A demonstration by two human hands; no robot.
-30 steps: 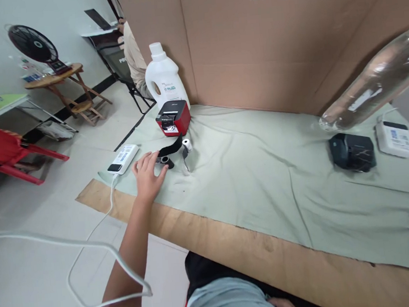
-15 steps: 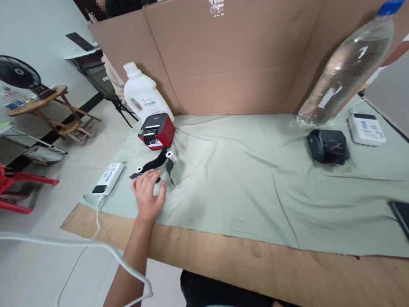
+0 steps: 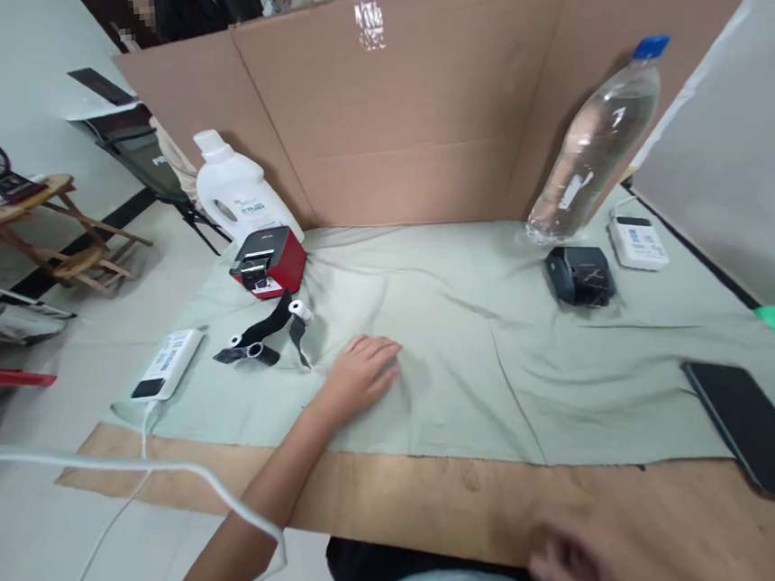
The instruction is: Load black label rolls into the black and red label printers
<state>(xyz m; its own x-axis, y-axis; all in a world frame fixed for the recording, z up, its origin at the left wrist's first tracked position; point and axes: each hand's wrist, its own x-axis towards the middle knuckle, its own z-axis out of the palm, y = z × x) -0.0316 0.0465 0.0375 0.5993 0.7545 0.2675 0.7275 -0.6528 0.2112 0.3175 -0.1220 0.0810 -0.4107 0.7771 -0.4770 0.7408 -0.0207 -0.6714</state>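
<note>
My left hand (image 3: 362,374) lies palm down on the pale green cloth (image 3: 461,356), fingers stretched out and holding nothing. To its left lie a black strap with small metal parts (image 3: 256,340) and a small white roll (image 3: 300,312). A red and black label printer (image 3: 266,261) stands behind them. My right hand (image 3: 591,562) rises blurred at the bottom edge near the table's wooden front; its fingers cannot be made out.
A white jug (image 3: 238,192) and cardboard screen (image 3: 411,98) stand at the back. A white power strip (image 3: 167,364) lies at the left edge. A clear bottle (image 3: 592,141), black device (image 3: 580,275), white device (image 3: 637,241) and dark tablet (image 3: 757,434) sit right.
My left hand left the black strap and slid right onto the bare cloth. The view swung right and up. My right hand has come into view at the bottom.
</note>
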